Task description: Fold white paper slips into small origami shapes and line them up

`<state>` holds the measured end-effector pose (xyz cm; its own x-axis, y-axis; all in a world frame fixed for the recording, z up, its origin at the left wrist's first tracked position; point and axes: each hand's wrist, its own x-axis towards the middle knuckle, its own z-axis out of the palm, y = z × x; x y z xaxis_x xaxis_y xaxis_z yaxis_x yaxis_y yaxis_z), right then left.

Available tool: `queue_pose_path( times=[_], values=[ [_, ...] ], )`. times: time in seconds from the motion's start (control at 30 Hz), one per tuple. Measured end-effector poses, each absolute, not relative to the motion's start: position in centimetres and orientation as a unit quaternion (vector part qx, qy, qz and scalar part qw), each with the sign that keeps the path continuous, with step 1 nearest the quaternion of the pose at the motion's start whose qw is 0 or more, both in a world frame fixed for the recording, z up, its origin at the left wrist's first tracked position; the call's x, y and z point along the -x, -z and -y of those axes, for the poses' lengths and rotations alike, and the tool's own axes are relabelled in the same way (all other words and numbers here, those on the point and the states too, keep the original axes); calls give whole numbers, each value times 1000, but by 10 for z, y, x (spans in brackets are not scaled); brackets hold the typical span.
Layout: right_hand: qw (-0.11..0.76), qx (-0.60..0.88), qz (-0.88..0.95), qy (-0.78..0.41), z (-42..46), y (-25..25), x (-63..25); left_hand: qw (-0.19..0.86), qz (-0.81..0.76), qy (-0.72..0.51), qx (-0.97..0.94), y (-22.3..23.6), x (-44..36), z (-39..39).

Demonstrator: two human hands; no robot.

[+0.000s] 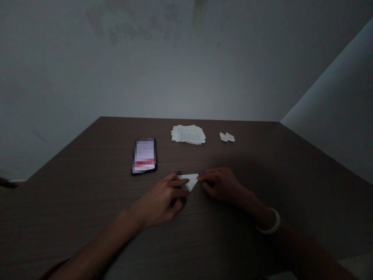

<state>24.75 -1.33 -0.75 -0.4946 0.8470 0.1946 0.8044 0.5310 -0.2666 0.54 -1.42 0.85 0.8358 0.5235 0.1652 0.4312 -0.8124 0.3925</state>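
A small white folded piece of paper [190,181] lies on the dark wooden table [87,202], between my two hands. My left hand [164,198] presses its fingertips down on the paper's left side. The fingers of my right hand [221,183] are pinched together on the paper's right corner. A white bracelet [271,223] sits on my right wrist.
A phone [144,156] with a lit screen lies to the left behind my hands. Farther back are a stack of printed paper sheets [188,134] and two small folded paper pieces [227,137]. Grey walls [175,58] close off the table at the back and right.
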Motion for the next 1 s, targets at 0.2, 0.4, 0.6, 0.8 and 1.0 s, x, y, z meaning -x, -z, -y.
queue_pose_path(
  times=[0.2, 0.4, 0.6, 0.8, 1.0],
  values=[
    [153, 484, 860, -56, 14, 7, -241, 178, -258, -156, -937, -2, -4, 10],
    [178, 458, 866, -92, 13, 10, -241, 165, -288, -222, -917, 10, -5, 7],
    [199, 460, 856, -124, 11, 13, -238, 168, -313, -262, -897, 16, -6, 1],
    [211, 487, 837, -134, 12, 13, -232, 118, -368, -244, -889, 14, -5, 3],
    [211, 513, 823, -125, 12, 12, -225, 102, -385, -227, -888, 13, -8, 4]
  ],
)
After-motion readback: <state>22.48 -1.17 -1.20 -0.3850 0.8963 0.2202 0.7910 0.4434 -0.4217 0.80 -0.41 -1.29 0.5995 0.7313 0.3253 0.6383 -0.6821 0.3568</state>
